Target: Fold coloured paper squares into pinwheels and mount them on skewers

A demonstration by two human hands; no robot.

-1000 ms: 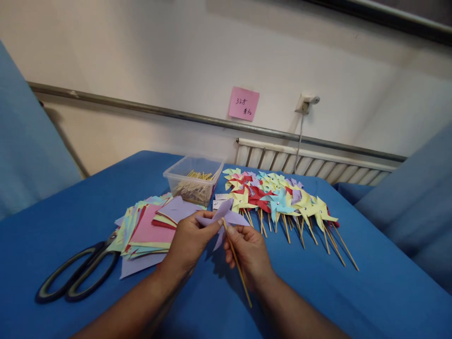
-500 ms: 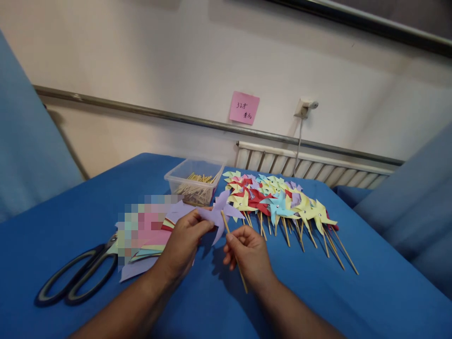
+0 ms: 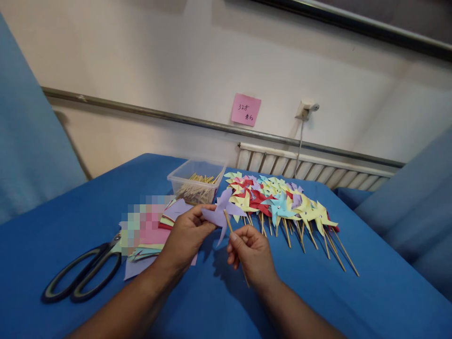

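Note:
My left hand point(image 3: 185, 236) pinches the edge of a purple paper pinwheel point(image 3: 221, 213) held above the blue table. Just to its right, my right hand point(image 3: 250, 253) is closed round a thin wooden stick point(image 3: 229, 223) whose top end meets the pinwheel's middle. The stick's lower part is hidden behind my fingers. A row of finished pinwheels point(image 3: 278, 200) in yellow, red, blue and purple lies on sticks beyond my right hand.
A stack of coloured paper squares point(image 3: 146, 228) lies left of my hands, with large black scissors point(image 3: 81, 280) further left. A clear plastic box of sticks point(image 3: 196, 181) stands behind. The blue-covered table point(image 3: 353, 301) ends at a wall with a radiator point(image 3: 310, 165).
My right hand has slid the stick upward, so less of it shows below my fist. Both hands and the pinwheel have shifted slightly up and to the right.

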